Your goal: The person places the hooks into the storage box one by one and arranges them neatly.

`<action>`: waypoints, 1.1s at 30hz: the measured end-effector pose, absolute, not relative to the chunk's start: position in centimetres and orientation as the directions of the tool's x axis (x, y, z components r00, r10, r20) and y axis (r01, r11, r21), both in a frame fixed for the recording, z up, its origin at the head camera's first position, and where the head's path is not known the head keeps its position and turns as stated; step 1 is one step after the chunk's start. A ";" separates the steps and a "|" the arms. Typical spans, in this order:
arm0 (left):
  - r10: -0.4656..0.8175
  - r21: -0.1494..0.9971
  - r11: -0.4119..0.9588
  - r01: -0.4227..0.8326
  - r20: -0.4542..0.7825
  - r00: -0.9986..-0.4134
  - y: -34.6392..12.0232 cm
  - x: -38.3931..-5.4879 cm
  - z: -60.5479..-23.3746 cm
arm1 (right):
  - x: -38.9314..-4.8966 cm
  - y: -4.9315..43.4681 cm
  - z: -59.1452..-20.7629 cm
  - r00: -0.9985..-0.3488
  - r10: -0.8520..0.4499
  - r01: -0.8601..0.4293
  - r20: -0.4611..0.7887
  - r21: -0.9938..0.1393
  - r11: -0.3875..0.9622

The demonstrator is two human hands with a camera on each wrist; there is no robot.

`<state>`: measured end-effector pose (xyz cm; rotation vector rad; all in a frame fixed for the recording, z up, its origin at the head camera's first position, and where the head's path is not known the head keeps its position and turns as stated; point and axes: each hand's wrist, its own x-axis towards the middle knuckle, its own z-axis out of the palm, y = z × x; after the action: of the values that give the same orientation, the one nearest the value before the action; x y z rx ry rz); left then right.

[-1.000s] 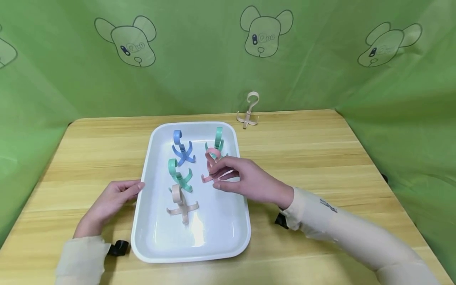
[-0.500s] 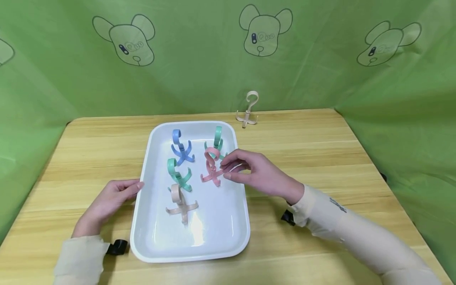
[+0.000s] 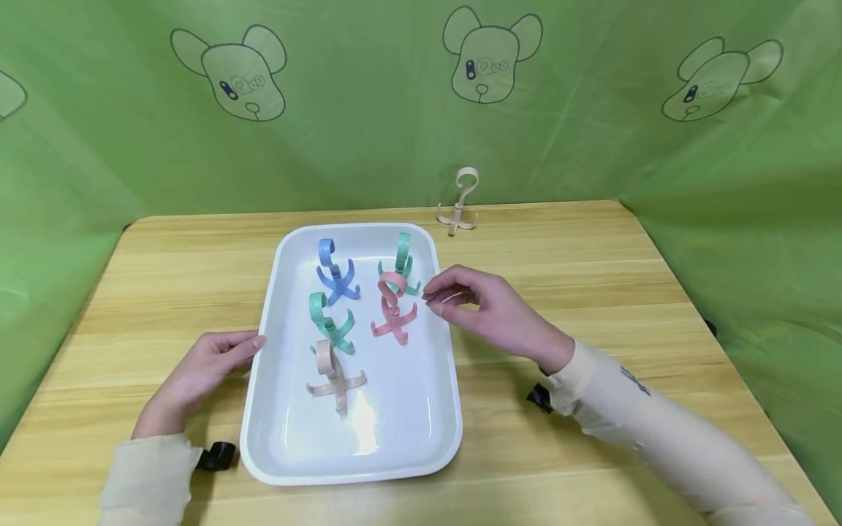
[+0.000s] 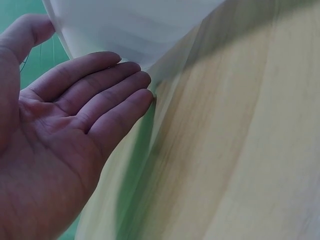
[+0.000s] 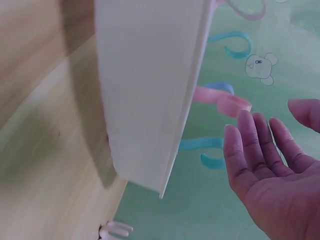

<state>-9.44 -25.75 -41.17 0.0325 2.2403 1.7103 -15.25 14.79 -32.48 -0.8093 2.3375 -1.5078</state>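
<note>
My left hand (image 3: 213,369) rests at the left side of the white tray (image 3: 351,478), its thumb on the rim. In the left wrist view the fingers (image 4: 107,102) lie nearly straight against the tray's outer wall. Past the right rim hovers my right hand (image 3: 496,310), fingers loosely bent and holding nothing. Nearest to it inside the tray is a pink four-pronged hanging hook (image 3: 393,321), upright, with a green hook (image 3: 403,252) behind it. A blue hook (image 3: 338,281), another green hook (image 3: 334,332) and a beige hook (image 3: 338,383) form a row on the left.
Another beige hook (image 3: 455,215) stands on the wooden table (image 3: 572,270) near its back edge, right of the tray. A green curtain (image 3: 368,131) with mouse-like drawings hangs behind and along both sides.
My right hand has let go of the pink hook and moved right and back, away from it. The pink hook stays standing in the tray. My left hand has kept its place.
</note>
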 end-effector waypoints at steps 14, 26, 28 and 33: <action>0.211 0.943 0.283 -0.176 -0.240 -0.948 -25.6 -9.6 -41.1 | -17.5 16.9 -32.8 -0.902 -0.406 -0.300 0.149 -0.891 0.340; 0.192 0.937 0.301 -0.179 -0.243 -0.951 -25.6 -9.6 -41.1 | -20.1 17.6 -33.4 -0.936 -0.281 -0.303 0.211 -0.889 0.342; 0.190 0.936 0.302 -0.181 -0.245 -0.951 -25.6 -9.5 -41.1 | -20.6 17.7 -33.4 -0.942 -0.249 -0.304 0.224 -0.885 0.354; 0.185 0.935 0.300 -0.191 -0.253 -0.950 -25.6 -9.4 -41.2 | -21.8 18.0 -33.3 -0.952 -0.201 -0.294 0.232 -0.880 0.372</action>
<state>-9.41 -25.58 -41.19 -0.0053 2.2599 1.6914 -21.82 18.05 -33.33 -0.4828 2.6724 -1.7442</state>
